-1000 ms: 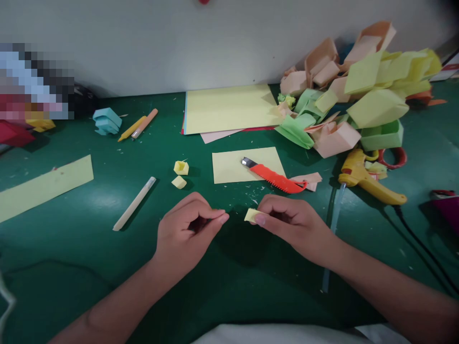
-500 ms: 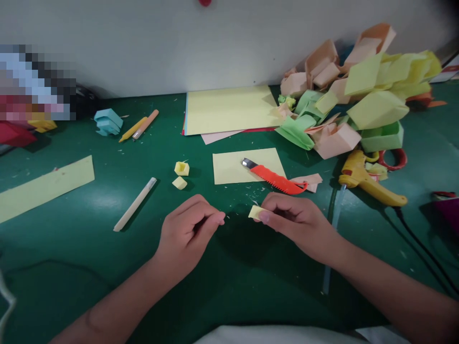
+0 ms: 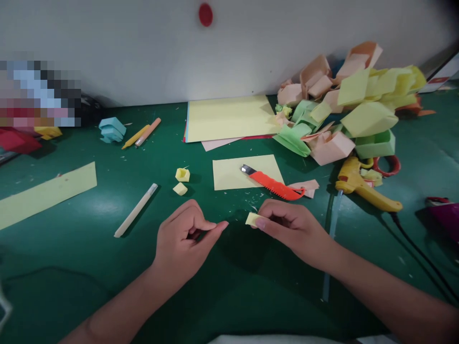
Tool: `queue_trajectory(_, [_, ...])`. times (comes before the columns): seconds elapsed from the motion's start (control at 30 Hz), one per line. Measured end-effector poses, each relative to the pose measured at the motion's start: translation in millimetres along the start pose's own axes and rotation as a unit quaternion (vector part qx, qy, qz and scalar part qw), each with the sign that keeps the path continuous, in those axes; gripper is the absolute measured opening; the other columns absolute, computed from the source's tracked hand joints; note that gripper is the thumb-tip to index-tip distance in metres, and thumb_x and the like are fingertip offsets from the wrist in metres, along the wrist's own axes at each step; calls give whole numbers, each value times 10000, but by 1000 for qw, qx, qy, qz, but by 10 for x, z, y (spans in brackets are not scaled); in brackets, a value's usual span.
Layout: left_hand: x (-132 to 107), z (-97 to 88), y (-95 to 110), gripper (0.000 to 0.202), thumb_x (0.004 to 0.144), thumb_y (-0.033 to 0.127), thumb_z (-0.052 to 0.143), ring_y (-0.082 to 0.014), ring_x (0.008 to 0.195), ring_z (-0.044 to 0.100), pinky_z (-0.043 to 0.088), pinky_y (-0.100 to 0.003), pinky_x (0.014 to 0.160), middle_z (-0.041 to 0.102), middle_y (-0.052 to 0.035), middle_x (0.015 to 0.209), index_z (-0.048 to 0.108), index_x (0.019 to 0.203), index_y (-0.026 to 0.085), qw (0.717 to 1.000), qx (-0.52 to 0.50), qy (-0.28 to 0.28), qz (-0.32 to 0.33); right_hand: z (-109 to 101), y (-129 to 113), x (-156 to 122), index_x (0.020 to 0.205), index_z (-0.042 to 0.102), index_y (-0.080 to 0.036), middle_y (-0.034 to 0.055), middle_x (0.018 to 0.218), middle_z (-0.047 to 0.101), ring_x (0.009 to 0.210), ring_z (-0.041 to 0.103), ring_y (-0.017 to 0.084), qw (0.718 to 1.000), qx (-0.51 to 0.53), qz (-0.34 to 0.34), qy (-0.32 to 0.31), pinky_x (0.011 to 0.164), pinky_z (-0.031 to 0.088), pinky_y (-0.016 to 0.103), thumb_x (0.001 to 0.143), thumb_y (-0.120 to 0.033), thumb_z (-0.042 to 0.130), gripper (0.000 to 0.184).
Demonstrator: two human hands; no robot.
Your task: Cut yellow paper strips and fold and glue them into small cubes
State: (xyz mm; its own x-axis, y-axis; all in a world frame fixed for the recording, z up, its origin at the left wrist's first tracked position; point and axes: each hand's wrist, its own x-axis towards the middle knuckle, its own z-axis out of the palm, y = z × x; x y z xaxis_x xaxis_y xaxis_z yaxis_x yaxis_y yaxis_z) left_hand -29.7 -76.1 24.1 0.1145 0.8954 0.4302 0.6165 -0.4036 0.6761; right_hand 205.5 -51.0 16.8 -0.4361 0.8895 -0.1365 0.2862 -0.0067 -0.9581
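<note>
Between the thumb and fingers of my right hand [image 3: 287,224] is a small folded piece of pale yellow paper [image 3: 252,219]. My left hand [image 3: 186,234] is closed a little to the left, thumb against the curled index finger. Anything inside that pinch is too small or hidden to make out. Just beyond the left hand sit a tiny yellow paper box [image 3: 182,175] and a small yellow paper piece [image 3: 180,188]. An orange utility knife [image 3: 274,185] lies partly across a pale yellow paper sheet [image 3: 229,174], past my right hand.
Folded paper boxes [image 3: 369,117] pile up at back right, near a yellow glue gun [image 3: 366,186] and red-handled scissors [image 3: 396,165]. A paper stack [image 3: 229,117] lies by the wall. At left are a white pen-like stick [image 3: 136,210], a paper strip [image 3: 53,193] and a blue folded piece [image 3: 112,130].
The view has tilted up slightly. My left thumb has slid out past the index fingertip. The right hand keeps its pinch on the yellow paper piece.
</note>
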Motion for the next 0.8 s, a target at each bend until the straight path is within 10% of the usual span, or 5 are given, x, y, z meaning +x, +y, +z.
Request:
queue_trajectory(0.5, [44,-72,-107,53,892,243,610,-80,526,552,419,-176,468,629,38,674,628,865,202,995,8,-60,-74,12,-5,31,718,579,-198,-17,718,501,625,443,111,1000,-17,-1,3,570,355,263,941,-414,583,311])
queue_trajectory(0.67, [-13,7,-27,171,887,283,647,-79,563,548,439,-194,519,682,25,790,680,1047,231,977,-55,-196,-61,41,0,6,735,594,-203,-14,734,529,655,489,115,998,-54,-26,-13,603,383,267,949,-369,582,271])
queue_trajectory(0.8, [-55,110,29,96,900,208,603,-90,588,546,399,-203,525,651,31,718,672,833,214,969,-59,-225,-80,91,17,-34,748,598,-210,-6,757,558,704,527,126,992,-108,-52,-42,630,399,275,960,-358,573,259])
